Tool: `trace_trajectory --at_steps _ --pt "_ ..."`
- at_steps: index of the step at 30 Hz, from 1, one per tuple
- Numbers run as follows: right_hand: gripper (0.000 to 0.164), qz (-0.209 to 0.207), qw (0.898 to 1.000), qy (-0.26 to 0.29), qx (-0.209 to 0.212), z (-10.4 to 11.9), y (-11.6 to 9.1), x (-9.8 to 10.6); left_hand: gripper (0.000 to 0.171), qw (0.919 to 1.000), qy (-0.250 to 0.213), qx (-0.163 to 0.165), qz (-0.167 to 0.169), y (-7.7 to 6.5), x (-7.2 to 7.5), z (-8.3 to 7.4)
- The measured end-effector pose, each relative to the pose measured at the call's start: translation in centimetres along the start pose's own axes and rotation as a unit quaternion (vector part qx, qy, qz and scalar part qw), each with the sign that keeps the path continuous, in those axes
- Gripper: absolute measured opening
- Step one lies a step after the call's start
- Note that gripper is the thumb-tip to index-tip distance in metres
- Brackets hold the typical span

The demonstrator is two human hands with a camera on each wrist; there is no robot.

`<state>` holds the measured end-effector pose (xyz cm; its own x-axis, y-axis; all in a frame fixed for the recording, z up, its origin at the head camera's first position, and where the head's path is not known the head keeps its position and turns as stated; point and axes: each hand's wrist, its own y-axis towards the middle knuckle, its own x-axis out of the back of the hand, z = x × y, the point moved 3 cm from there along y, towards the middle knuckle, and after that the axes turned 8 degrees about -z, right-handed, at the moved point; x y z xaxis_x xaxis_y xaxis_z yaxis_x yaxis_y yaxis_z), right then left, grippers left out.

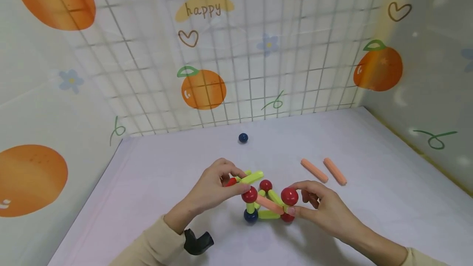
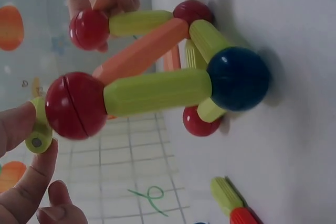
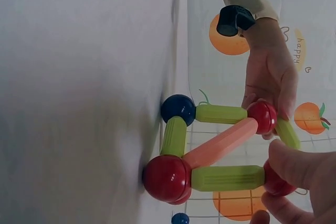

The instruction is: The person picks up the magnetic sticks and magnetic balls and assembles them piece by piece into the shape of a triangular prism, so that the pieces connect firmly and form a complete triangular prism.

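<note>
Between both hands stands a frame of balls and sticks, with a blue ball [image 1: 251, 215] and red balls at its base and yellow-green sticks [image 2: 157, 92] joining them. Two upright sticks carry an upper left red ball [image 1: 249, 194] and an upper right red ball [image 1: 289, 196]. A peach stick [image 3: 223, 142] slants from the upper left ball to the lower right one. My left hand [image 1: 216, 184] pinches a loose yellow-green stick [image 2: 39, 127] against the upper left ball. With thumb and fingers, my right hand [image 1: 319, 202] grips the upper right ball.
Two peach sticks, one on the left [image 1: 314, 170] and one on the right [image 1: 335, 171], lie beyond my right hand. A loose blue ball [image 1: 243, 138] sits farther back. Behind my left hand are a red stick [image 2: 243, 216] and a yellow-green stick [image 2: 227, 192]. A patterned curtain [image 1: 221, 52] encloses the table.
</note>
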<state>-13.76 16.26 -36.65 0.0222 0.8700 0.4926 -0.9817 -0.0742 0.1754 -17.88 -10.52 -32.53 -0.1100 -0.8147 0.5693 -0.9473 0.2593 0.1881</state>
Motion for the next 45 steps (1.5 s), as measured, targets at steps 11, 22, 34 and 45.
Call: trace_trajectory --at_steps 11,22,34,45 --pt "0.038 -0.002 1.0 0.003 0.015 -0.2 0.1 0.0 0.017 0.9987 0.022 -0.044 0.014 0.3 -1.8 -1.2" --pt "0.038 -0.004 1.0 0.0 0.018 0.0 0.1 -0.1 0.018 0.9974 0.042 -0.053 0.026 0.4 -2.5 -1.3" --pt "0.037 -0.006 1.0 -0.002 0.02 0.0 0.1 -0.1 0.018 0.9937 0.08 -0.067 0.041 0.4 -3.1 -1.3" --pt "0.037 -0.007 1.0 -0.01 0.015 -0.1 0.0 0.1 0.019 0.9882 0.12 -0.084 0.044 0.4 -3.2 -1.9"
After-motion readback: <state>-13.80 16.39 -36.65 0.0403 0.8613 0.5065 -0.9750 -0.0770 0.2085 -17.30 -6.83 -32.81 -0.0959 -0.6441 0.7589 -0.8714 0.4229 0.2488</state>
